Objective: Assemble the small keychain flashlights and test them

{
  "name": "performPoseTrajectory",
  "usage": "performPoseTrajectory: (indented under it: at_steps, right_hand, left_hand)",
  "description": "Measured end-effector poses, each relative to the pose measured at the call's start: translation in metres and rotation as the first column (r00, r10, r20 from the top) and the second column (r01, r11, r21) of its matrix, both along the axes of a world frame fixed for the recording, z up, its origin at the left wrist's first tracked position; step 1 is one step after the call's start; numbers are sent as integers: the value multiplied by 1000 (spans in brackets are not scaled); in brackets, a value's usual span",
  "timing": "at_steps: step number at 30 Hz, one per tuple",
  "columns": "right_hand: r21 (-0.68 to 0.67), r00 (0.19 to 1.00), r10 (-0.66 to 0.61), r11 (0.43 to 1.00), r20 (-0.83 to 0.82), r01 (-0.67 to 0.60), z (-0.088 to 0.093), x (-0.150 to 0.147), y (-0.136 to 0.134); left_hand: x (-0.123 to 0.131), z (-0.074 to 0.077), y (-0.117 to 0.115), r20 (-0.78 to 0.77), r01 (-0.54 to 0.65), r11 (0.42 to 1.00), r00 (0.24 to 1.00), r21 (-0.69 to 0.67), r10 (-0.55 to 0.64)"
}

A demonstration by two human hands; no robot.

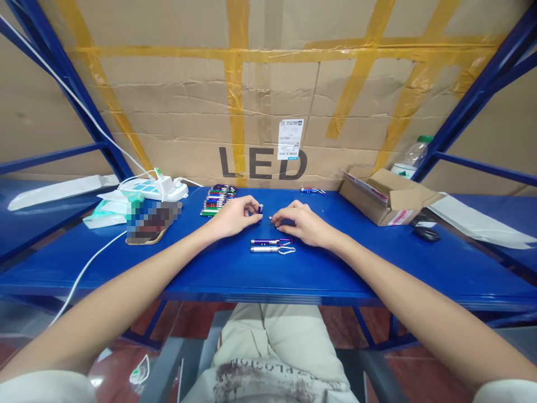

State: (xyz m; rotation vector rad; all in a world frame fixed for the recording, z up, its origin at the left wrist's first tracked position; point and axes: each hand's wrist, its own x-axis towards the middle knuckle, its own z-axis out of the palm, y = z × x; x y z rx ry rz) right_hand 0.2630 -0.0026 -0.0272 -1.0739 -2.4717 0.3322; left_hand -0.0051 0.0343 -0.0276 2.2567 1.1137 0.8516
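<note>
My left hand (238,217) is closed, with a short dark-blue metal tube (260,209) held upright between thumb and fingertips. It looks like a piece of a small keychain flashlight. My right hand (302,223) rests low over the table, fingers bent and slightly apart. Just off its fingertips lies a tiny silvery round piece (270,218), too small to name surely. In front of both hands lie a blue keychain flashlight (264,242) and a silver keychain flashlight (263,249), side by side, each with a carabiner clip to the right.
Several coloured flashlights (216,201) are lined up behind my left hand. Another flashlight (309,191) lies at the back. At right are an open cardboard box (371,196) and a black mouse (427,233). A phone (168,221) and a power strip (168,189) occupy the left.
</note>
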Motion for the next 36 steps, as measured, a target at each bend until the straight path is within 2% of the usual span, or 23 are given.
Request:
performPoseTrajectory:
  at_steps: [8, 16, 19, 23, 27, 36]
  right_hand:
    - [-113, 996, -2, 994, -94, -8, 3, 1, -1]
    - [-171, 986, 18, 984, -168, -47, 4, 6, 3]
    - [-89, 984, -5, 996, -180, -12, 2, 7, 5]
    - [32, 996, -49, 998, -76, 52, -2, 2, 4]
    - [37, 999, -38, 999, 26, 37, -3, -4, 4]
    - [60, 998, -42, 997, 43, 39, -3, 8, 9]
  left_hand:
    - [2, 3, -3, 12, -9, 1000, 1000, -9, 9]
    - [2, 5, -5, 12, 1, 1000, 1000, -20, 0]
    - [2, 5, -4, 17, 2, 1000, 1000, -28, -2]
    - [1, 4, -2, 2, -1, 1000, 1000, -27, 1]
    - [0, 3, -1, -5, -10, 1000, 1000, -22, 10]
    - [1, 3, -2, -5, -13, 1000, 1000, -19, 12]
